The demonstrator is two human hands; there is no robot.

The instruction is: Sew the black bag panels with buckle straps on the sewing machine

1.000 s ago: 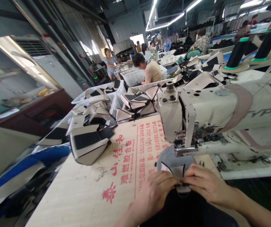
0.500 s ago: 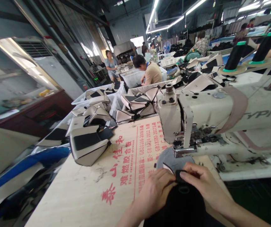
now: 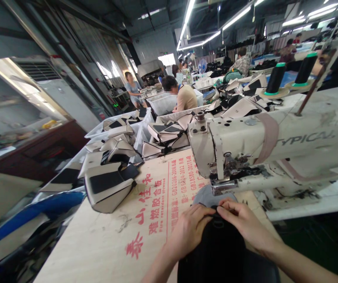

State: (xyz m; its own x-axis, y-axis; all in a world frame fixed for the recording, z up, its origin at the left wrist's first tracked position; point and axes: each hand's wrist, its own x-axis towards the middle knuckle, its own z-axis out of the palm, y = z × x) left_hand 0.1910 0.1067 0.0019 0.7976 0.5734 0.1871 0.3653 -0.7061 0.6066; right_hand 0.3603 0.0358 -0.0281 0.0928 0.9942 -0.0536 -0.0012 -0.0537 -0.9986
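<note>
Both my hands pinch the top edge of a black fabric piece [image 3: 223, 251] in front of the sewing machine [image 3: 236, 141]. My left hand [image 3: 188, 228] has its fingers closed at the upper left of that edge, and my right hand [image 3: 241, 220] grips it from the right, thumb close to the other fingertips. Just below the fingertips a small D-shaped ring or loop [image 3: 218, 223] shows on the black fabric. Behind the hands lies a round grey pad [image 3: 211, 196], under the machine's head. The fabric's lower part hangs toward me, its folds too dark to make out.
A plywood board [image 3: 98, 239] with red print forms the worktop. On its far left sits a beige-and-black sewn piece [image 3: 106, 186]. White bins [image 3: 141, 137] of similar pieces stand behind. Two black thread spools [image 3: 276, 78] top the machine. A person in beige [image 3: 186, 98] bends over a bin.
The view has swung slightly right. My fingertips have drawn together along the black fabric's top edge, and the flap and pale edge seen between them before are now hidden. More black fabric shows below.
</note>
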